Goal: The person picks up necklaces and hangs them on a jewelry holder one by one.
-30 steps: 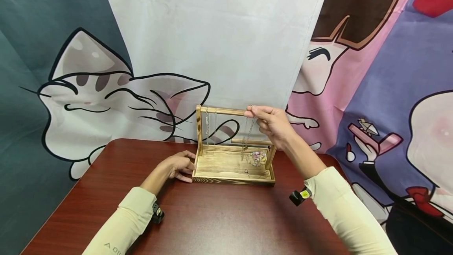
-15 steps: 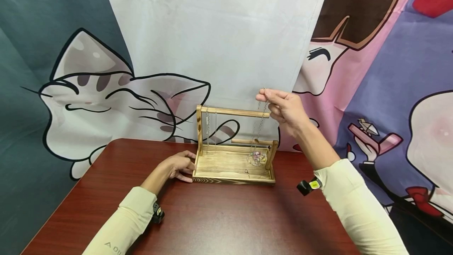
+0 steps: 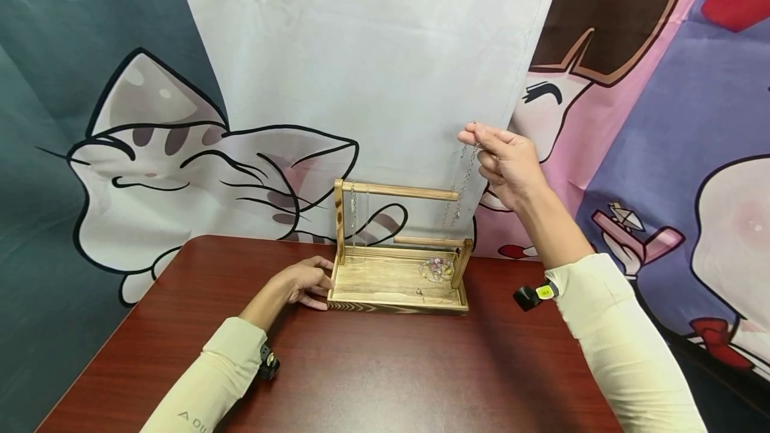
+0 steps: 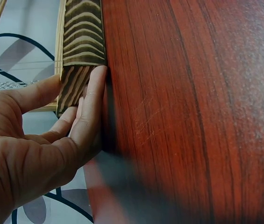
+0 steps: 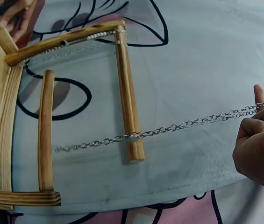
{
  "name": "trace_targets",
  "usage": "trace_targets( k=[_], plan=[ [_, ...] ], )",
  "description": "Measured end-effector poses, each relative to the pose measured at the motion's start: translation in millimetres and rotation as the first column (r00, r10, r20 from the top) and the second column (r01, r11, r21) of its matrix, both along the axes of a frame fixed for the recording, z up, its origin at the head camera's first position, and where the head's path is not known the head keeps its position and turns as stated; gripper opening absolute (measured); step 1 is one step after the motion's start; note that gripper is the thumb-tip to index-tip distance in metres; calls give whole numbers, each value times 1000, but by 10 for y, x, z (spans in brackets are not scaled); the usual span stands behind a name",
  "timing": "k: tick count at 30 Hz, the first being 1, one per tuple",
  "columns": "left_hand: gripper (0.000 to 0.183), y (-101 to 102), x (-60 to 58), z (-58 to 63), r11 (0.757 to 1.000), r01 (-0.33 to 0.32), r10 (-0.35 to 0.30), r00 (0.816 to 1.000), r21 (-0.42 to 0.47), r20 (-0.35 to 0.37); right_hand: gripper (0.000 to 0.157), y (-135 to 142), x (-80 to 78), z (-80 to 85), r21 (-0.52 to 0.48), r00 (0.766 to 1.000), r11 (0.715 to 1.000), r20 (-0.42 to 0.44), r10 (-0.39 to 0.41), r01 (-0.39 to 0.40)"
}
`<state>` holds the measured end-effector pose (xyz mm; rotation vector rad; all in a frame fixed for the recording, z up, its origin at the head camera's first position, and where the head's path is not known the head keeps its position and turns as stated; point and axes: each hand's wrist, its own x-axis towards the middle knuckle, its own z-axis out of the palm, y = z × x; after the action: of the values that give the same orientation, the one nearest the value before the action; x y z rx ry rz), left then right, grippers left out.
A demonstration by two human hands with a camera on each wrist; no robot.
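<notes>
High at the right of the wooden jewelry stand [image 3: 397, 307], my right hand [image 3: 511, 162] pinches a silver chain necklace [image 5: 188, 125] between thumb and fingertips. Doubled, the chain hangs down near the free right end of the stand's upper bar [image 3: 400, 190]; in the right wrist view it crosses that bar, and whether they touch I cannot tell. My left hand [image 3: 303, 280] grips the left end of the stand's tray, thumb on the rim [image 4: 59, 91] and fingers along the outer side. A thin chain [image 3: 353, 212] hangs from the upper bar's left end.
A beaded bracelet [image 3: 437, 268] lies at the tray's right end, with a small piece of jewelry [image 3: 420, 291] near the front. A shorter, lower bar [image 3: 430, 242] spans the right side. Behind the reddish table [image 3: 385, 373] hangs a printed cloth [image 3: 373, 85].
My right hand has moved up and to the right from the upper bar, raising the chain necklace with it. The left hand and the stand have stayed in place.
</notes>
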<state>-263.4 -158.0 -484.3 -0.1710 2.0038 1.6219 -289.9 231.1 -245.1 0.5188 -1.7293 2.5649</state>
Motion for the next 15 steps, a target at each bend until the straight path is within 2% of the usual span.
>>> trace_targets(
  k=[7, 15],
  plan=[
    [60, -4, 3, -4, 1000, 1, -1, 1000, -3, 0, 20, 56, -65, -11, -29, 999, 999, 29, -14, 15],
    [61, 0, 3, -5, 1000, -1, 1, 1000, -6, -1, 20, 101, -122, -123, 1, 997, 998, 55, -57, 57]
  ],
)
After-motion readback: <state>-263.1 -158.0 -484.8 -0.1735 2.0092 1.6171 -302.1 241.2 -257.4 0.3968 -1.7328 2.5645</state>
